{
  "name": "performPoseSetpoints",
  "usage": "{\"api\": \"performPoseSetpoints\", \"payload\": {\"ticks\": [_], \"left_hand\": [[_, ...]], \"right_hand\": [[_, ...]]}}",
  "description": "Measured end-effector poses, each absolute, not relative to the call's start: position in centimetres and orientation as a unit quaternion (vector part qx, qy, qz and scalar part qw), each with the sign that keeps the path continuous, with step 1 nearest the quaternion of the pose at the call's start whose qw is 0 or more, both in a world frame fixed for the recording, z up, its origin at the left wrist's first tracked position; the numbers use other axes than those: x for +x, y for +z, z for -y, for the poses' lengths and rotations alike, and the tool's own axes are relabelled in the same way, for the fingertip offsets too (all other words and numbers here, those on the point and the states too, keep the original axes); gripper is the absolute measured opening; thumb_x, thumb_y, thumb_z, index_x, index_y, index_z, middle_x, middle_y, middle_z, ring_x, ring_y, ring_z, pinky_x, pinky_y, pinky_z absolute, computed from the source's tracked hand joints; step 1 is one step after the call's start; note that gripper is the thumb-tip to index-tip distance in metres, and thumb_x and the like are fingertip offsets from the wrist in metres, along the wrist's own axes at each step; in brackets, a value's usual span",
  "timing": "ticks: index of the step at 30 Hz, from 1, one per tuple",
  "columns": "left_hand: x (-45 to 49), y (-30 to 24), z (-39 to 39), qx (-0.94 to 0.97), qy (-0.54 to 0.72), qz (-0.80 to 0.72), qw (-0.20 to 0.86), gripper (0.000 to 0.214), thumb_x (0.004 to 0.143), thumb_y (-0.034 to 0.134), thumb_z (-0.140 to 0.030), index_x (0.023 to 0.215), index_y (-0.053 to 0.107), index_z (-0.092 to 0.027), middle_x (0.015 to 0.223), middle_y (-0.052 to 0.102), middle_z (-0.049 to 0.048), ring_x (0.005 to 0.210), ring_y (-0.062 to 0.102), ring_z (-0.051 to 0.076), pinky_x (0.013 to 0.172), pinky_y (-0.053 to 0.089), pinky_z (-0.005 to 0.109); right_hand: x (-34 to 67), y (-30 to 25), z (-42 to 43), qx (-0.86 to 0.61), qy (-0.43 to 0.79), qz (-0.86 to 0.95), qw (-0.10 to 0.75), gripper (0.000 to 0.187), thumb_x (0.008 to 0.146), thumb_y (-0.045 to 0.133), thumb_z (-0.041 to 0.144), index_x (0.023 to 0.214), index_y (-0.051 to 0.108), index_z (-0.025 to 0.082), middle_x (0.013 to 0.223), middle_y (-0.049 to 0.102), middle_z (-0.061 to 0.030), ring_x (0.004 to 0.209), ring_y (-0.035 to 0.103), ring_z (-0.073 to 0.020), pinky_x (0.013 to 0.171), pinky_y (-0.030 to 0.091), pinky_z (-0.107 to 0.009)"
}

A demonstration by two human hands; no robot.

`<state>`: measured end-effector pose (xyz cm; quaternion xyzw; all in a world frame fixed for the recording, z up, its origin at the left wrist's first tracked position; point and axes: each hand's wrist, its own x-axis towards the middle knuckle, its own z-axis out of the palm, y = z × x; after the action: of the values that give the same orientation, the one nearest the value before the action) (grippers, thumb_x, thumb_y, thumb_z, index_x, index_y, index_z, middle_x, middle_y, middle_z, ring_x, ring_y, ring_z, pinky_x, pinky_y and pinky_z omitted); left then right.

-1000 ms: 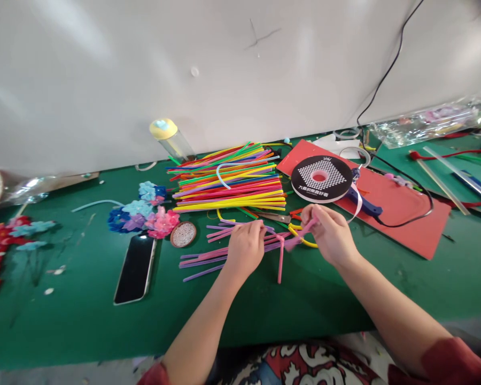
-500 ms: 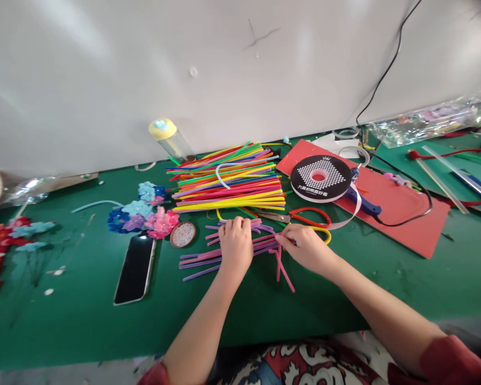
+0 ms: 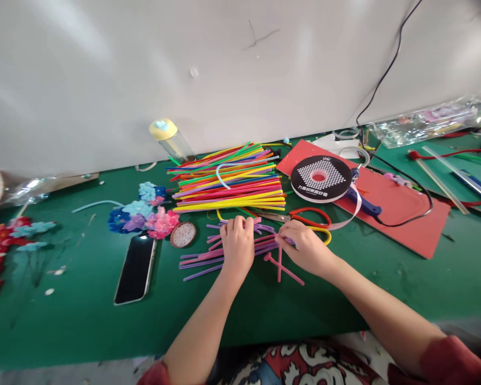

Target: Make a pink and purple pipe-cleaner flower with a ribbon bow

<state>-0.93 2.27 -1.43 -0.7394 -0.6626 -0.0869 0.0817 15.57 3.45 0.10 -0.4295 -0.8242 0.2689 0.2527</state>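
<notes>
We note pink and purple stems (image 3: 202,261) near-left of scissors (image 3: 282,218). Left hand (image 3: 238,246), right hand (image 3: 304,246) apart, both at stems; grip: cannot tell. We judge stems light, soft, bendable: pinch mid-length.

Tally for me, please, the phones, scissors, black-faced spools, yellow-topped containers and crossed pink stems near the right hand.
Crossed pink stems: 2
Phone: 1
Scissors: 1 pair
Black-faced spool: 1
Yellow-topped container: 1
Total: 6
</notes>
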Motion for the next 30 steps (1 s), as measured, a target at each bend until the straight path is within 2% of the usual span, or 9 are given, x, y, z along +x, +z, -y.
{"api": "performPoseSetpoints", "payload": {"ticks": [8,12,19,25,30], "left_hand": [[-0.79,-1.69,-2.12,-0.753,-0.093,0.647,0.079,0.015,0.079,0.044,-0.011,0.082,0.058,-0.015,0.089,0.058,0.0121,0.085,0.051,0.027,0.073,0.035,0.042],[-0.73,-1.63,-2.06,-0.751,-0.095,0.649,0.08,0.018,0.079,0.042,-0.007,0.082,0.058,-0.015,0.089,0.06,0.011,0.085,0.052,0.027,0.075,0.036,0.042],[-0.69,-1.33,-2.03,-0.762,-0.149,0.621,0.107,0.02,0.079,0.039,-0.004,0.081,0.057,-0.013,0.075,0.06,0.0098,0.081,0.053,0.025,0.078,0.037,0.039],[-0.68,-1.18,-2.05,-0.792,-0.217,0.559,0.117,0.022,0.079,0.041,-0.005,0.091,0.057,-0.012,0.08,0.061,0.01,0.078,0.055,0.023,0.072,0.042,0.036],[-0.56,-1.71,-1.99,-0.822,-0.265,0.501,0.06,0.02,0.08,0.042,-0.004,0.092,0.056,-0.011,0.081,0.062,0.009,0.08,0.058,0.02,0.072,0.045,0.032]], "right_hand": [[15.55,-0.04,-3.41,-0.416,0.255,0.837,0.246,0.018,0.083,0.047,0.017,0.069,0.058,0.015,0.077,0.06,-0.0102,0.078,0.055,-0.0208,0.071,0.048,-0.036],[15.5,0.01,-3.47,-0.416,0.244,0.841,0.245,0.016,0.082,0.048,0.015,0.07,0.057,0.014,0.077,0.06,-0.0106,0.078,0.054,-0.0213,0.072,0.048,-0.037],[15.58,0.21,-3.28,-0.423,0.247,0.832,0.26,0.006,0.082,0.049,0.016,0.082,0.055,0.015,0.079,0.06,-0.0095,0.078,0.055,-0.0211,0.07,0.049,-0.035],[15.53,0.03,-3.4,-0.432,0.231,0.828,0.272,0.021,0.082,0.048,0.014,0.103,0.05,0.014,0.083,0.06,-0.0094,0.079,0.056,-0.0209,0.069,0.05,-0.035],[15.6,-0.17,-3.64,-0.409,0.197,0.839,0.299,0.02,0.082,0.048,0.01,0.099,0.053,0.017,0.089,0.061,-0.0083,0.085,0.054,-0.0209,0.074,0.049,-0.035]]}}
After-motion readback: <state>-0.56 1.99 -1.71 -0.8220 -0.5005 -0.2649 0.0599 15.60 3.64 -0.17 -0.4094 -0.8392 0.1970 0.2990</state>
